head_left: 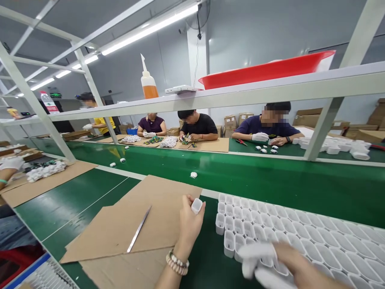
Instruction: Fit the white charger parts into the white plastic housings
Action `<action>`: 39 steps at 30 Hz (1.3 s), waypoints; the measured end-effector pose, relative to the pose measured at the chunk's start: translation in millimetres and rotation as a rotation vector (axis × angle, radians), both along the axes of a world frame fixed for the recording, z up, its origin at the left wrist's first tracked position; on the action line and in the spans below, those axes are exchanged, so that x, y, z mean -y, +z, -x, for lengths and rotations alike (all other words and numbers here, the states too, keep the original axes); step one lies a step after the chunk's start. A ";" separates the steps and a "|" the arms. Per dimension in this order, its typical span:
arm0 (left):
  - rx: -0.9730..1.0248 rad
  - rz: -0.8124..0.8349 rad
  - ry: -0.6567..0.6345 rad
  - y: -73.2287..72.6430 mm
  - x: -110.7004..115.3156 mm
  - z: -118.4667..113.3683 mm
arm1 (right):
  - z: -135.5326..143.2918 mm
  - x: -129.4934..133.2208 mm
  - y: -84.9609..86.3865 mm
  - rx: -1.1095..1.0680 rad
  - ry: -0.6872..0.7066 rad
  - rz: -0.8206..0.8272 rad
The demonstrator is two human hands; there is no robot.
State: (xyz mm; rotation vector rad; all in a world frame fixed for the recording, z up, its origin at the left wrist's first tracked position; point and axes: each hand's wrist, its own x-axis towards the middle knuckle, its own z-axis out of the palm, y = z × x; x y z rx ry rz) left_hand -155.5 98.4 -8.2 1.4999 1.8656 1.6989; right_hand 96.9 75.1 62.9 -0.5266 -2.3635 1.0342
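My left hand point(191, 218), bare with a beaded bracelet at the wrist, holds a small white plastic cup point(196, 206) with its opening toward me. It is above the right edge of a brown cardboard sheet point(114, 228). My right hand point(264, 261), in a white glove and blurred by motion, is over the near left part of the rows of white cups point(229, 243). Its fingers are spread apart, and no object shows between them. Metal tweezers point(139, 229) lie on the cardboard.
A green conveyor belt point(168, 162) carries small white parts point(193, 175) beyond the cardboard. Above it runs a shelf point(240, 93) with a red tray point(264, 74) and a glue bottle point(149, 86). Several people work across the belt; a gloved hand point(12, 163) is at far left.
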 end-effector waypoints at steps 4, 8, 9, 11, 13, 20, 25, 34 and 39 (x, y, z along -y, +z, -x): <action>-0.076 -0.036 -0.058 -3.1 -1.9 -1.4 | 47.7 -81.7 36.0 0.194 -0.044 -0.244; -0.150 -0.019 -0.086 -6.8 -2.6 -1.2 | 112.6 -177.2 15.0 0.394 -0.138 -0.306; -0.162 -0.009 -0.084 -7.5 -2.6 -0.3 | 126.1 -194.4 6.7 0.426 -0.152 -0.311; -0.185 0.009 -0.077 -8.7 -2.4 2.1 | 148.2 -218.8 -7.9 0.475 -0.165 -0.315; -0.214 0.014 -0.073 -9.5 -2.4 4.0 | 164.5 -232.9 -18.1 0.499 -0.163 -0.320; -0.330 -0.023 -0.088 -11.5 -4.4 3.2 | 192.8 -255.7 -31.7 0.557 -0.127 -0.279; -0.364 -0.092 -0.082 -9.0 -3.2 4.8 | 186.0 -257.2 -27.0 0.541 -0.153 -0.229; -0.415 -0.282 -0.072 2.0 12.9 -4.6 | 108.5 -170.9 22.8 0.203 -0.048 -0.182; -0.461 -0.390 -0.139 11.2 25.9 -20.3 | 35.8 -75.1 41.8 -0.028 -0.024 -0.356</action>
